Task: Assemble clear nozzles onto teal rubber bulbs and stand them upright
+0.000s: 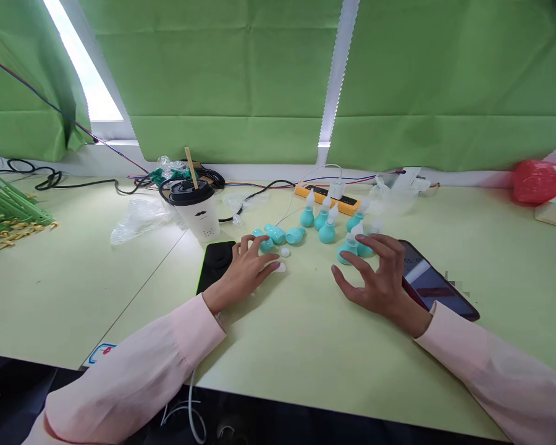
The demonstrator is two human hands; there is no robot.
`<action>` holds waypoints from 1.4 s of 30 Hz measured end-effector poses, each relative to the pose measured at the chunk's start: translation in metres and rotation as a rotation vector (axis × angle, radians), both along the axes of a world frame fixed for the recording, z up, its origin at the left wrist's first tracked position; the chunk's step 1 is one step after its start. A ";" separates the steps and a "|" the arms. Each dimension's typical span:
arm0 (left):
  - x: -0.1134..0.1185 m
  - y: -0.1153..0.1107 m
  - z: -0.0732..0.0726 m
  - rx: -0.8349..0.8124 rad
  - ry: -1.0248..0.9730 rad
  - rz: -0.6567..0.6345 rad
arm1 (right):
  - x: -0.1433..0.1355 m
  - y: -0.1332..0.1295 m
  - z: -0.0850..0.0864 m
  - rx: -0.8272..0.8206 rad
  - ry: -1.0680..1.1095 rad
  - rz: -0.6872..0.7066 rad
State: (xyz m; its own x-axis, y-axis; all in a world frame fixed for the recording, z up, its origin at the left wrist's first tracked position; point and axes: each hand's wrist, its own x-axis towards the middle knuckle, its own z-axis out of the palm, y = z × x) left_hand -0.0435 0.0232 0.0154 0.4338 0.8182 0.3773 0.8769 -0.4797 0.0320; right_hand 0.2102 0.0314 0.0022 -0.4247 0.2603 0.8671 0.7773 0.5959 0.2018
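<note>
My left hand (245, 272) rests palm down on the pale green table (306, 346), its fingers spread over a small white tip (280, 267) and reaching toward several loose teal bulbs (278, 235). My right hand (380, 278) hovers with fingers apart just in front of a teal bulb with a white nozzle (349, 247). Several more assembled teal bulbs with white nozzles (327, 225) stand upright behind. Neither hand grips anything.
A black phone (215, 262) lies under my left wrist, another phone (433, 284) beside my right hand. A lidded paper cup with a stick (197, 210), an orange power strip (327, 198), cables, plastic bags (139, 216) and green sticks (9, 213) lie around. Green curtains hang behind.
</note>
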 end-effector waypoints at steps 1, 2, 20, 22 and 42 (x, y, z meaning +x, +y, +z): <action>-0.002 0.000 0.004 0.012 0.000 0.020 | -0.001 -0.001 0.000 -0.001 -0.002 0.021; -0.004 0.001 0.009 0.025 -0.002 0.040 | -0.001 -0.001 -0.001 -0.002 0.003 0.040; 0.009 -0.012 0.009 -0.037 -0.346 -0.267 | -0.020 -0.026 -0.007 -0.466 0.078 0.432; 0.020 -0.022 0.005 -0.065 -0.505 -0.414 | -0.026 -0.036 -0.006 -0.764 0.191 0.489; 0.002 0.002 -0.012 0.027 0.141 0.138 | -0.032 -0.039 -0.010 -1.259 0.554 0.516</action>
State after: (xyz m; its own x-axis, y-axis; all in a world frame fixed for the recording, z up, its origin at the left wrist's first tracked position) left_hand -0.0413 0.0247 0.0033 0.3686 0.8637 0.3437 0.9291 -0.3539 -0.1070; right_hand 0.1783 -0.0076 -0.0073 -0.3994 0.8770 0.2671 0.2314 0.3784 -0.8962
